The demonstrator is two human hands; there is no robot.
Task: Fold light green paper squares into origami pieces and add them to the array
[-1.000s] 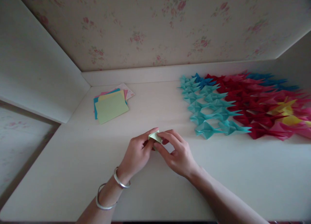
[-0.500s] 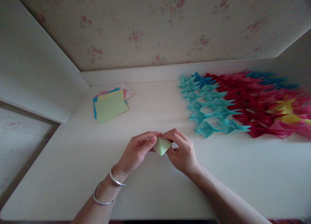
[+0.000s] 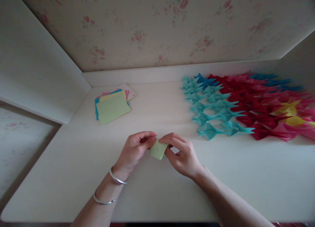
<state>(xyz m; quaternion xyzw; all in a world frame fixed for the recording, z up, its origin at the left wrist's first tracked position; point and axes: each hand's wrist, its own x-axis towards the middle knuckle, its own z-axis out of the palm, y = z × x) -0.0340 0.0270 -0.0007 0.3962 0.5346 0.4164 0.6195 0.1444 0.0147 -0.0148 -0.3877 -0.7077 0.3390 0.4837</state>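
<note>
A small folded piece of pale green paper [image 3: 157, 151] is between my two hands, near the front middle of the white table. My left hand [image 3: 136, 147], with two silver bangles on its wrist, pinches the paper's left upper edge between thumb and fingers. On the other side, my right hand [image 3: 181, 154] grips the right edge, its index finger along the top and its thumb below. Part of the paper is hidden behind the right fingers. One flat face with a lower point is turned toward me.
A stack of coloured paper sheets [image 3: 114, 108], pale green on top, lies at the back left of the white table [image 3: 61, 174]. Rows of folded turquoise paper cranes [image 3: 209, 130] stand at right, beside red ones [image 3: 246, 105], with pink, yellow and blue pieces. A floral-papered wall rises behind.
The folded paper has turned and shifted slightly left, so a flat face shows where a raised centre ridge did. My left hand has moved a little left; the right fingers have slid across the paper's top.
</note>
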